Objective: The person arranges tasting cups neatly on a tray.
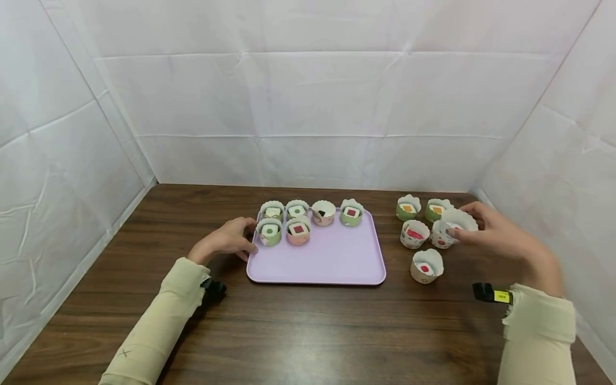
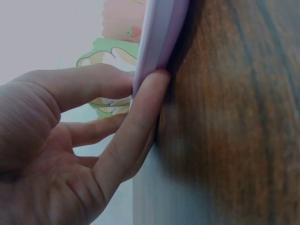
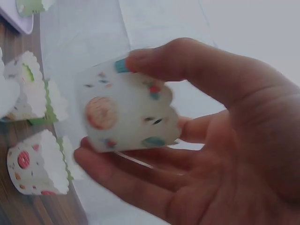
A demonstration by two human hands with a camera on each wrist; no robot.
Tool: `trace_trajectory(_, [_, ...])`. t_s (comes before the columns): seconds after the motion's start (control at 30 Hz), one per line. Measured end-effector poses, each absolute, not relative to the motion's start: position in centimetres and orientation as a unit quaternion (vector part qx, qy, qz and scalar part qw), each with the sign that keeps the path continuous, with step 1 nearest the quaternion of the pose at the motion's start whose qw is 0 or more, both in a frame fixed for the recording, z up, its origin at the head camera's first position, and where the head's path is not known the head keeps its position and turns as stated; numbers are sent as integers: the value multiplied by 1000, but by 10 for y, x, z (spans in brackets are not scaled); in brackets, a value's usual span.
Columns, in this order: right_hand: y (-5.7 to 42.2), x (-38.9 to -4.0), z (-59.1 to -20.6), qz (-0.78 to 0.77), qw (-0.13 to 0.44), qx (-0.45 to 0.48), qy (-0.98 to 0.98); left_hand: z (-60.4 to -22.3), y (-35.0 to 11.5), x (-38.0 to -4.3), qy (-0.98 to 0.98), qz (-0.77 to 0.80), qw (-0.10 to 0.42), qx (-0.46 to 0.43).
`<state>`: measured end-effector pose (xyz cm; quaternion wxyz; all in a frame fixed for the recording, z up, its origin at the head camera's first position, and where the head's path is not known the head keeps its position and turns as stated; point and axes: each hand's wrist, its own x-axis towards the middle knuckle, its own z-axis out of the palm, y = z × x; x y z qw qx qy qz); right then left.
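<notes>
My left hand (image 1: 232, 237) pinches the left rim of a lilac tray (image 1: 332, 262), thumb on top and fingers beneath, as the left wrist view shows. Several paper baking cups stand on the tray, among them a green cup (image 1: 269, 231) and a pink cup (image 1: 298, 231). On the right, my right hand (image 1: 498, 232) holds a white paper cup (image 3: 126, 110) printed with doughnuts, its thumb and fingers on opposite sides. This cup is raised over the table, overlapping a similar white cup (image 1: 439, 238) in the head view. A small red-and-white piece shows inside the held cup.
Right of the tray, more cups stand on the brown wooden table (image 1: 308, 331): two green cups (image 1: 407, 207) behind, a white cup (image 1: 414, 234) with a red piece, and a beige cup (image 1: 426, 266) in front. White sheeting (image 1: 317, 107) encloses the back and sides.
</notes>
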<state>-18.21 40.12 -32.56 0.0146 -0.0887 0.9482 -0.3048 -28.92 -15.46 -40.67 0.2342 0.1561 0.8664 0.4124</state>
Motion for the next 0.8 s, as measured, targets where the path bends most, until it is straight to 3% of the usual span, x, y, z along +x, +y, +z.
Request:
trace_trajectory(0.33, [380, -192, -323, -338, -42, -95, 936, -406, -155, -291, 864, 415, 238, 154])
trace_trajectory(0.8, [343, -205, -322, -292, -21, -82, 953, -406, -154, -290, 866, 411, 236, 161])
